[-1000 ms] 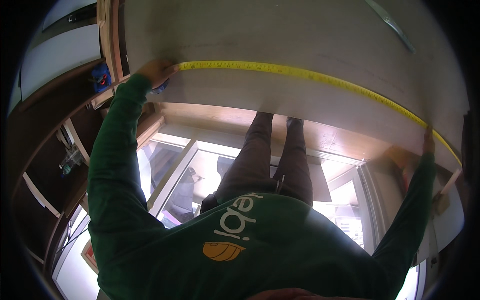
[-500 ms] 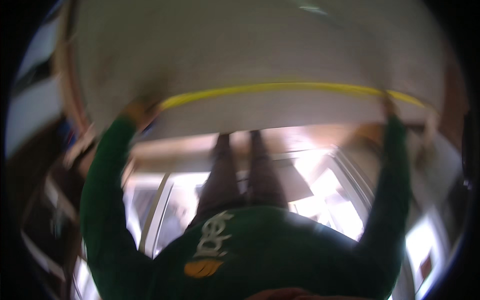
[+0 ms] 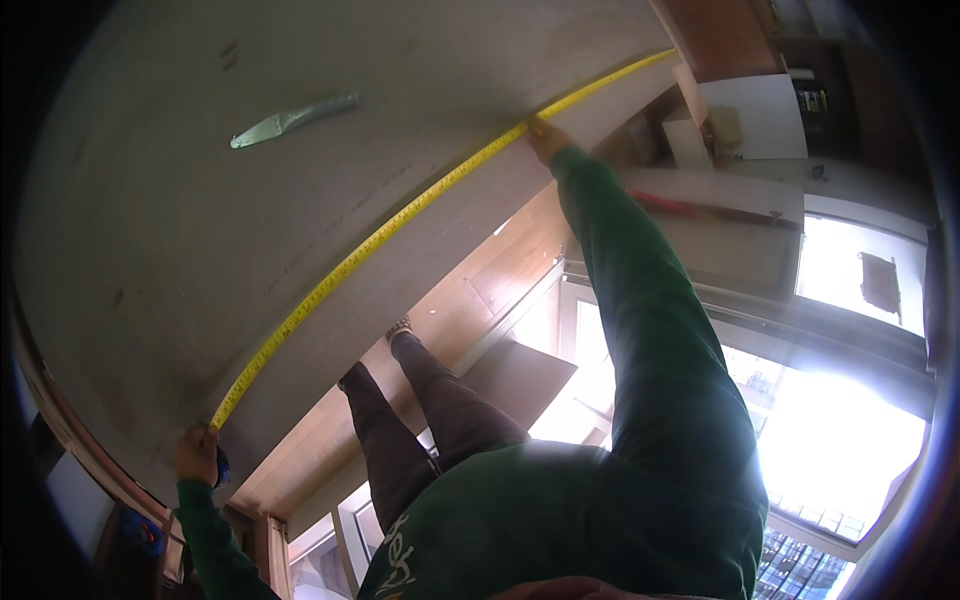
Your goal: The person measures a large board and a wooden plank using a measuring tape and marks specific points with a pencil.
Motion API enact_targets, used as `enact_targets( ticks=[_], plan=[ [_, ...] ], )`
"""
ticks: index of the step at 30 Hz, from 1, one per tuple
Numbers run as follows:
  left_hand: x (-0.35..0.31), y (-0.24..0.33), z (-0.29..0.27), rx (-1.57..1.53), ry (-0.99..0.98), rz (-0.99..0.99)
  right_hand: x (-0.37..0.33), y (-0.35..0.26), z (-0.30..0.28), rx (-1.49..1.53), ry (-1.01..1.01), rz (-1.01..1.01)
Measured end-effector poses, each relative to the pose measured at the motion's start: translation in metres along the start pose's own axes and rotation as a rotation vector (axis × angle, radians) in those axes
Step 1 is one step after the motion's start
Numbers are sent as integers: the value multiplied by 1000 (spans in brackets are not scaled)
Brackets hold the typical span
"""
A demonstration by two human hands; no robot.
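A yellow tape measure blade [image 3: 370, 245] runs slantwise across a large grey board [image 3: 420, 80], from lower left to upper right. At the board's near left edge my left hand [image 3: 198, 455] is closed at the blade's lower end, around a tape measure case [image 3: 222, 468] that shows only as a dark blue bit beside the fingers. My right hand [image 3: 545, 138], arm stretched out, pinches the blade nearer its far end; its fingertips are partly hidden. Beyond the right hand the blade runs on to the board's right edge.
A pale greenish knife-shaped object [image 3: 290, 122] lies on the board. My legs stand by the board's near edge, on a wooden surface [image 3: 480, 275]. Shelves with items [image 3: 815, 95] are at the upper right. A bright window [image 3: 850, 420] is at the right.
The view has swung round, so the blade that lay level now slants up to the right. The knife-shaped object shows fully now. Both hands are still at the tape.
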State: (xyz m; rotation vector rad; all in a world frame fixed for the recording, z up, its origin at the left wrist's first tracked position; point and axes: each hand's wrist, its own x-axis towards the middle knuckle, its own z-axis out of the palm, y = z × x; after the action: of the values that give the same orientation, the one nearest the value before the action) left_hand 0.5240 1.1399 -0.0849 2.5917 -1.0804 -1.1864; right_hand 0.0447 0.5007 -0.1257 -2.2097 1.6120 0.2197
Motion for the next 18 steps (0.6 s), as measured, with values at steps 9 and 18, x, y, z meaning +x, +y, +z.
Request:
enact_targets(
  ticks=[9, 18],
  plan=[
    [-8, -5, 5, -115, -50, 11, 27, 22, 29, 2, 184, -153],
    [8, -6, 2, -9, -183, -149, -13, 41, 17, 442, 100, 148]
  ],
)
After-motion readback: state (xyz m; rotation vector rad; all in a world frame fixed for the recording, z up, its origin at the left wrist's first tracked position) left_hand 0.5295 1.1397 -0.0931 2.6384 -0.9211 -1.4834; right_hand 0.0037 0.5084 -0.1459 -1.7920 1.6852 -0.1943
